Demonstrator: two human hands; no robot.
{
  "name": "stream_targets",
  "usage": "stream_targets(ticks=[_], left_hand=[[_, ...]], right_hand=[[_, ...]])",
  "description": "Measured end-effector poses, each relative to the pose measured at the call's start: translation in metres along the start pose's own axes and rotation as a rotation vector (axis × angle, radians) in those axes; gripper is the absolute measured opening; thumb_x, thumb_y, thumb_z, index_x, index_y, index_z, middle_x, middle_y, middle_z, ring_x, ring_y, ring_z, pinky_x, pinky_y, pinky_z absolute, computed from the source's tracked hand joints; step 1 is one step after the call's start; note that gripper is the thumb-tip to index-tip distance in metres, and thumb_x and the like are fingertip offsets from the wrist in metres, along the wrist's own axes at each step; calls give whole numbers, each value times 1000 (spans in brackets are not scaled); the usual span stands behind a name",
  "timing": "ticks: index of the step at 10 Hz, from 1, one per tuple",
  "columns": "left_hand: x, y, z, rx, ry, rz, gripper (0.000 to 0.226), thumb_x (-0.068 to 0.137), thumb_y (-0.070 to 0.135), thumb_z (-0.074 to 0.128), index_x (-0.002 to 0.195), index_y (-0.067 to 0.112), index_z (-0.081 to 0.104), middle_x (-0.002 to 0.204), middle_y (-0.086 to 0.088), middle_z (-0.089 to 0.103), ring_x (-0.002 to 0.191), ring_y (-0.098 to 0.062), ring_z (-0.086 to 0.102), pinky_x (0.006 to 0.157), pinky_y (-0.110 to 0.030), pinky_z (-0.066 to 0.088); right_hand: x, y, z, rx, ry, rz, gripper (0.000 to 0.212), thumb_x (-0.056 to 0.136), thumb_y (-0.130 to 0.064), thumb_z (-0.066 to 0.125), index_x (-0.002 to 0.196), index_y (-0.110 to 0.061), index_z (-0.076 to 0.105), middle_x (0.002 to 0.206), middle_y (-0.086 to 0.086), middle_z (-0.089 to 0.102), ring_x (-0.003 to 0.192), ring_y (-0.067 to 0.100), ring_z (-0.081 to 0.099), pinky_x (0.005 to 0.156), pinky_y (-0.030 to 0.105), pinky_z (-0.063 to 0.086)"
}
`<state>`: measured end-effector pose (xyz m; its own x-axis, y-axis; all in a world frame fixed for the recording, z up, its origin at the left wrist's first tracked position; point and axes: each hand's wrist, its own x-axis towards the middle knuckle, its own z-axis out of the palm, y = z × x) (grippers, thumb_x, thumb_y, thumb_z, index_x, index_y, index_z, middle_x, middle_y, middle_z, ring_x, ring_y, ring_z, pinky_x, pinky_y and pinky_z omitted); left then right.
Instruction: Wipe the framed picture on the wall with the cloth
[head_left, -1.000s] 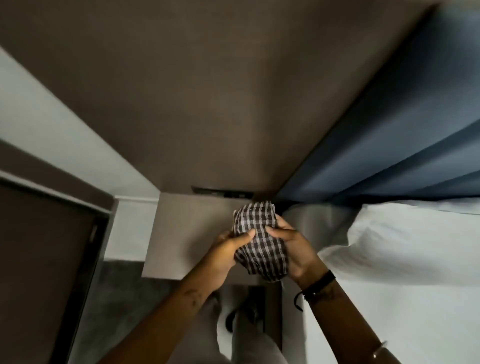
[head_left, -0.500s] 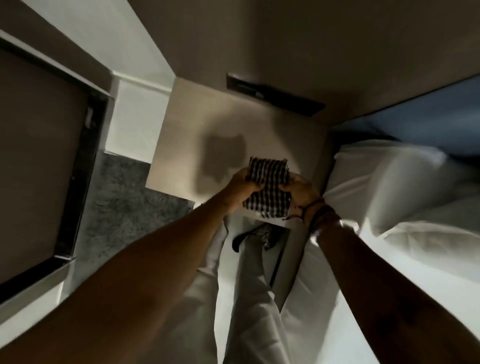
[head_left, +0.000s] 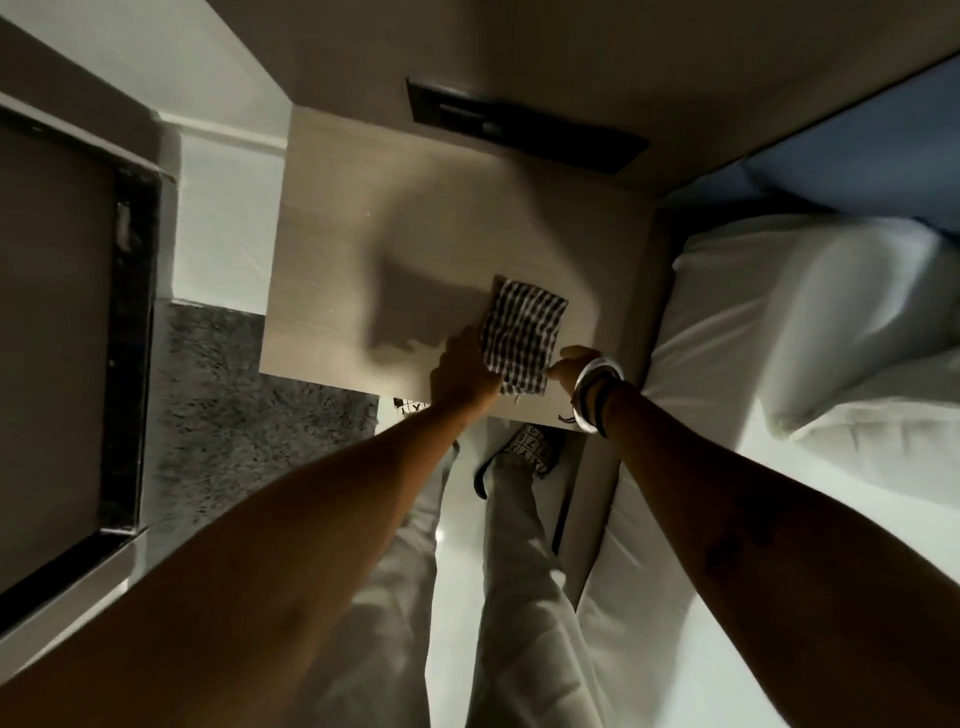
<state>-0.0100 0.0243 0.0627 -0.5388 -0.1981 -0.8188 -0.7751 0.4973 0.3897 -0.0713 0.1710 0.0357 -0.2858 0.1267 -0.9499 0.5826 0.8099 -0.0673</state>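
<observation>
A folded checked cloth (head_left: 522, 335) lies flat on the pale bench (head_left: 363, 249), toward the bench's near right part. Its long axis runs from about 1 o'clock, the far end, to about 7 o'clock, the near end; a loose thread trails off the near edge.

The left hand (head_left: 462, 371) sits at the cloth's near left corner, at about 8 o'clock from the cloth's middle, with its fingers against the fabric edge; whether they pinch it or only press on it cannot be told. The right hand (head_left: 569, 366) is at the near right corner, at about 4 o'clock from the cloth's middle, fingers curled and touching the edge; its grip cannot be told either. The two hands are apart, with the cloth's near end between them. Bangles (head_left: 597, 387) and dark bands circle the right wrist.

A dark shadow falls on the bench at 9 o'clock from the cloth. A black panel (head_left: 524, 132) is set in the wall at the bench's far edge. A white bed (head_left: 727, 467) with a pillow (head_left: 852, 312) lies at 3 o'clock, grey carpet (head_left: 249, 410) at 9 o'clock. No framed picture can be made out for certain.
</observation>
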Motion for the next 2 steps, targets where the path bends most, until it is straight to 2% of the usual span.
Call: stream_targets(ticks=[1, 2], left_hand=[[-29, 4, -31, 143, -46, 92, 55, 94, 49, 48, 135, 13, 46, 134, -17, 54, 118, -37, 57, 96, -45, 47], [-81, 46, -84, 278, 22, 380, 39, 96, 30, 49, 129, 12, 55, 128, -14, 63, 112, -33, 63, 89, -37, 51]], right_hand=[[-24, -5, -12, -223, -9, -105, 48, 102, -24, 41, 148, -12, 33, 162, 4, 21, 148, 23, 21, 120, 31, 18], [-98, -28, -55, -66, 231, -409, 45, 96, -21, 51, 141, -15, 46, 152, 9, 43, 138, 28, 41, 114, 33, 31]])
